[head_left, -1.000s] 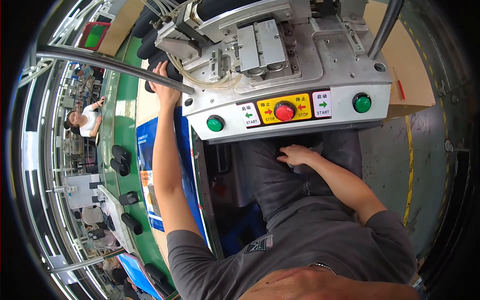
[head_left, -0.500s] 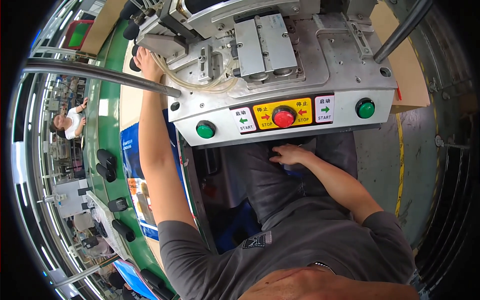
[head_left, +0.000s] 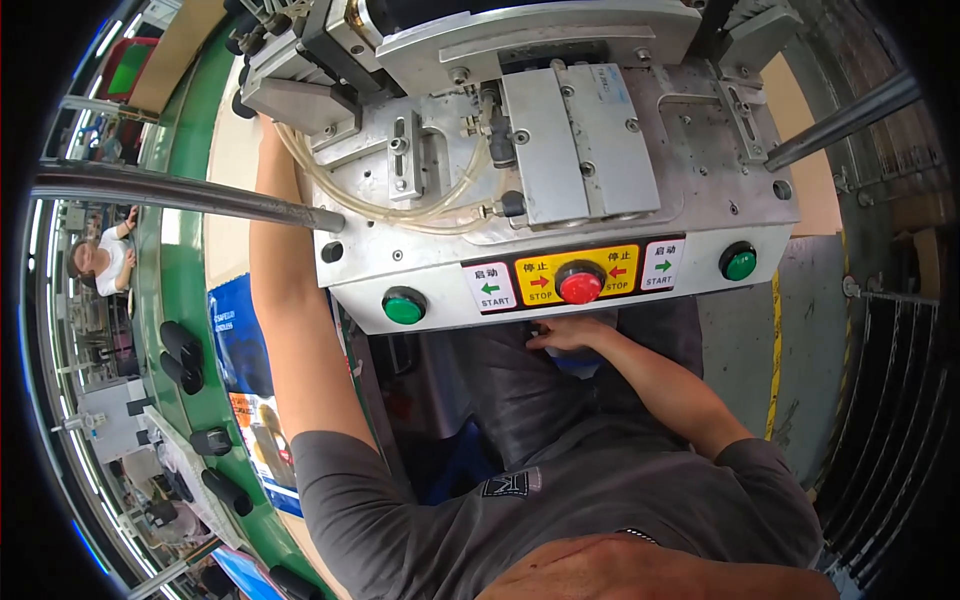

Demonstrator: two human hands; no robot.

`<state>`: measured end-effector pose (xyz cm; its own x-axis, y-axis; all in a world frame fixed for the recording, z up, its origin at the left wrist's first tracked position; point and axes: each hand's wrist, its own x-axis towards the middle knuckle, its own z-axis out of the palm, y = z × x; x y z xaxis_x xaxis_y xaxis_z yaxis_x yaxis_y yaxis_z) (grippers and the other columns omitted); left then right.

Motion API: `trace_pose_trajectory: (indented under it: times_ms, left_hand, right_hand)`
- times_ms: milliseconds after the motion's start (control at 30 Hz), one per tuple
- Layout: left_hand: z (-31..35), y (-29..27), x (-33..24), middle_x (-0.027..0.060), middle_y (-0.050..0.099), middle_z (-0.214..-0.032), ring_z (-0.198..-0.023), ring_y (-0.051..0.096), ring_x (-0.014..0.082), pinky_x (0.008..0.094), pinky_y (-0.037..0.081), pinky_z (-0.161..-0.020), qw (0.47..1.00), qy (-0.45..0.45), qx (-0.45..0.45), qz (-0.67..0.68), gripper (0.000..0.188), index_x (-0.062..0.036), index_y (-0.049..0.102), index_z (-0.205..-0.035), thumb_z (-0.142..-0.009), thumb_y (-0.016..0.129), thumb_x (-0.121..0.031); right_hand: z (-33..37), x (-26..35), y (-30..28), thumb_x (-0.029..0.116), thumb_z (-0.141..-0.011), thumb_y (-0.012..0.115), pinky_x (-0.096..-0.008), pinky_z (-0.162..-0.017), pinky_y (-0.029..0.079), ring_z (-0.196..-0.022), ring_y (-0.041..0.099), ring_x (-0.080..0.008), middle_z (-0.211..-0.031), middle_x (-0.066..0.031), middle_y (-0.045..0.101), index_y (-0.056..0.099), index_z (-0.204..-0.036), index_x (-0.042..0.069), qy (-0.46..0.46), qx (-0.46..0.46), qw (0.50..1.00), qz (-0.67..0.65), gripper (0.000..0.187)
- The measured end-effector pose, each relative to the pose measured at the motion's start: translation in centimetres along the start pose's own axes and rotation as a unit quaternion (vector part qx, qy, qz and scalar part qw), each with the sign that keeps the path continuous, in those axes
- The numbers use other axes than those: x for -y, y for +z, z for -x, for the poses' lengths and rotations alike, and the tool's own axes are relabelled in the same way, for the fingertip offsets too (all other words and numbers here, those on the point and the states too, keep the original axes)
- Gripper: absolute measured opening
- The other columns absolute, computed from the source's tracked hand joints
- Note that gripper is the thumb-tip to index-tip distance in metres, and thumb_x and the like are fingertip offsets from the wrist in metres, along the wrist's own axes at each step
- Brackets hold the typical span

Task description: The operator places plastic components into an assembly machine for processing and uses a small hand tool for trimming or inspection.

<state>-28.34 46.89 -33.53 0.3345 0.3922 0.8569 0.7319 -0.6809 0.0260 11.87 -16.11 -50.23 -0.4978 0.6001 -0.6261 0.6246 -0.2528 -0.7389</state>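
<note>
My left arm stretches past the near-left corner of a metal bench machine [head_left: 400, 255]. Only the wrist end of my left hand [head_left: 268, 135] shows; its fingers are hidden behind the clear hoses [head_left: 375, 208] and a metal bracket [head_left: 305, 100]. Close by are dark rounded pieces [head_left: 242, 102]. My right hand [head_left: 572, 334] rests on my dark trousers [head_left: 520, 390], just under the machine's front panel. Its thumb and fingers look apart, with nothing visible in them, though the panel's edge covers part of the hand.
The panel carries a red button [head_left: 580, 283] between two green buttons [head_left: 404, 306]. Metal bars [head_left: 190, 195] flank the machine. A blue printed bag [head_left: 235, 335] lies under my left forearm. Black cylinders [head_left: 228, 490] stand on the green surface [head_left: 180, 260]. Farther left sits another person [head_left: 110, 260].
My left hand has reached farther away, and its fingers have passed out of sight behind the machine. My right hand stays on my lap. The whole view has shifted slightly.
</note>
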Motion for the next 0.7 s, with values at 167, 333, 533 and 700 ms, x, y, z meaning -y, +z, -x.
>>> trace_pose_trajectory:
  times_ms: [167, 333, 533, 700]
  left_hand:
    - [-2.0, -0.6, -5.8, 0.0249, 0.046, -0.165, -0.152, 0.039, 0.0462, 0.0657, 0.020, -0.128, 1.000, -0.010, 0.002, 0.015, 0.079, -0.0036, 0.044, -0.165, -0.100, 0.063, -0.045]
    - [-5.1, -4.8, -8.0, 0.0270, 0.034, -0.173, -0.156, 0.033, 0.0496, 0.0681, 0.016, -0.130, 0.993, 0.054, -0.018, -0.102, 0.083, -0.0081, 0.036, -0.171, -0.102, 0.061, -0.047]
    - [-1.0, -6.6, -10.7, 0.0363, 0.019, -0.175, -0.154, 0.029, 0.0611, 0.0717, 0.021, -0.126, 0.979, -0.121, 0.080, -0.141, 0.087, -0.0162, 0.024, -0.177, -0.103, 0.060, -0.045]
    - [3.2, -11.5, -13.6, 0.0396, 0.018, -0.175, -0.157, 0.026, 0.0620, 0.0674, 0.021, -0.128, 0.977, -0.117, 0.139, -0.107, 0.094, -0.0081, 0.027, -0.174, -0.100, 0.062, -0.055]
  right_hand:
    - [0.1, 0.1, -1.0, 0.065, -0.098, 0.073, -0.0363, -0.090, 0.055, -0.106, 0.071, -0.0271, -0.121, -0.0097, 0.078, 0.067, -0.143, 0.004, 0.036, 0.005, 0.998, -0.060, 0.076]
    - [-0.4, 0.8, -1.0, 0.066, -0.095, 0.076, -0.0345, -0.089, 0.056, -0.105, 0.072, -0.0261, -0.121, -0.0096, 0.078, 0.069, -0.140, 0.001, 0.012, -0.015, 0.999, -0.050, 0.079]
    - [-0.7, 0.0, -0.5, 0.064, -0.095, 0.077, -0.0360, -0.090, 0.058, -0.106, 0.074, -0.0293, -0.123, -0.0126, 0.079, 0.070, -0.139, 0.000, -0.041, -0.063, 0.997, -0.012, 0.078]
    - [0.1, -0.2, -0.9, 0.061, -0.095, 0.075, -0.0428, -0.101, 0.057, -0.118, 0.071, -0.0371, -0.134, -0.0177, 0.075, 0.069, -0.142, 0.002, -0.041, -0.082, 0.995, 0.034, 0.075]
